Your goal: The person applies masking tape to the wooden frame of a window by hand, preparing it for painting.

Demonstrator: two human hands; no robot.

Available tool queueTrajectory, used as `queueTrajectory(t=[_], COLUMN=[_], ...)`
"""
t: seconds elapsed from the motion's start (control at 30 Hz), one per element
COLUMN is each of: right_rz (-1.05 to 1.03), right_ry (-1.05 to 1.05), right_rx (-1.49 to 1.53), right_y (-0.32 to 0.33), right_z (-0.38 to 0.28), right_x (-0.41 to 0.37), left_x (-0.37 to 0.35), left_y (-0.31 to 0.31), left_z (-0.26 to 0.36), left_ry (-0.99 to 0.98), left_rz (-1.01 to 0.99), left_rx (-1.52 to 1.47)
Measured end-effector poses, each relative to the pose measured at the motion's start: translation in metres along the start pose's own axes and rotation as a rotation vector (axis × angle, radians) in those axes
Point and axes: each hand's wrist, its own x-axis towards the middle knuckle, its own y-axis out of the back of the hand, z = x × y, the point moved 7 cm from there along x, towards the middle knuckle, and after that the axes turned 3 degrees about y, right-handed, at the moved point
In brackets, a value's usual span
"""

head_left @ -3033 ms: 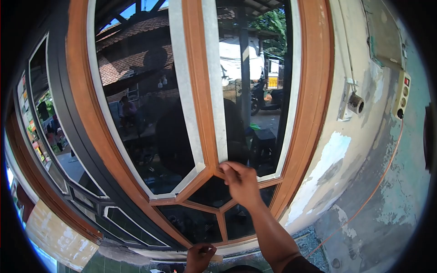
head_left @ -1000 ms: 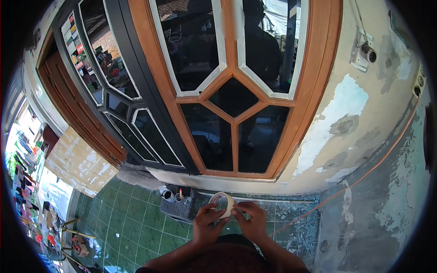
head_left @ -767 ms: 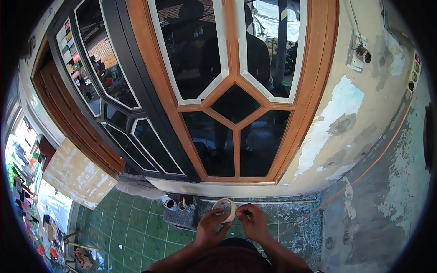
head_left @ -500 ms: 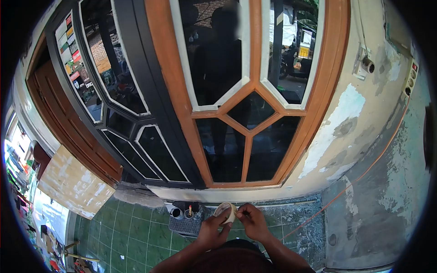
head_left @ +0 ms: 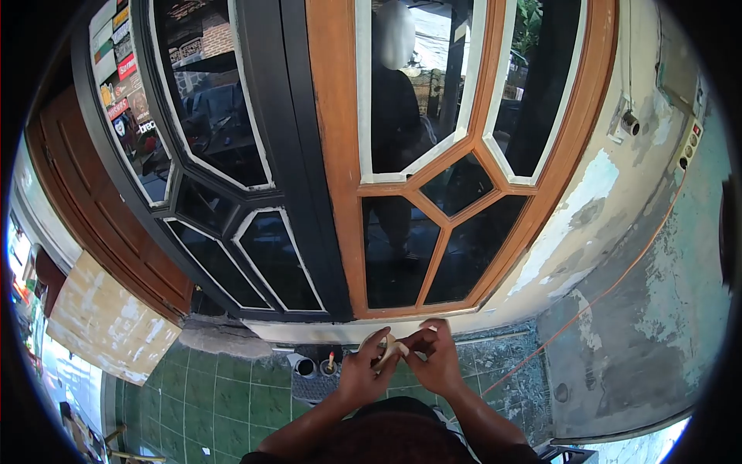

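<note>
My left hand is wrapped round a roll of masking tape, its fingers over the rim and partly hiding it. My right hand meets the roll from the other side, thumb and finger pinched at the tape's edge. Both hands are low in the view, in front of an orange-brown window frame. White masking tape strips line the upper panes of that frame. The lower panes and the diamond pane show no such strips.
Below stands a speckled stand with a dark can and a cup holding a brush. A stained board leans at left. An orange cord crosses from the wall socket to the green tiled floor.
The view has shifted, so the window sits further right. Both hands have risen slightly and the tape roll has turned between them. My right-hand fingers still pinch at its edge.
</note>
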Motion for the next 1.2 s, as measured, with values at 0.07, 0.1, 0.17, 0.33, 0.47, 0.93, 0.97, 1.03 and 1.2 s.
queueTrajectory(t=[0.07, 0.1, 0.17, 0.33, 0.47, 0.93, 0.97, 1.03, 1.2], right_rz=[0.0, -0.016, -0.06, -0.12, -0.195, -0.488, -0.478, -0.516, -0.571], right_ry=[-0.02, -0.035, -0.022, 0.092, 0.232, 0.177, 0.213, 0.244, 0.282], right_rx=[0.025, 0.007, -0.069, -0.348, -0.511, -0.507, -0.474, -0.466, -0.437], right_y=[-0.005, -0.007, -0.009, -0.008, 0.0, 0.033, 0.031, 0.025, -0.002], right_z=[-0.006, -0.011, -0.011, -0.014, -0.021, 0.038, 0.039, 0.039, 0.032], right_x=[0.005, 0.009, 0.013, 0.021, 0.035, 0.094, 0.09, 0.081, 0.037], left_x=[0.001, 0.0, -0.001, -0.006, -0.021, -0.016, -0.015, -0.027, -0.042], left_y=[0.005, 0.004, 0.004, -0.004, -0.027, -0.083, -0.082, -0.081, -0.077], left_z=[-0.006, -0.012, -0.017, -0.033, -0.055, -0.065, -0.066, -0.062, -0.072], left_ry=[0.013, 0.013, 0.019, 0.031, 0.086, 0.048, 0.109, 0.237, 0.44], left_rz=[0.006, 0.008, 0.006, 0.039, 0.091, 0.163, 0.156, 0.119, -0.028], left_rx=[-0.023, -0.026, -0.015, -0.016, -0.048, 0.169, 0.142, 0.084, -0.103])
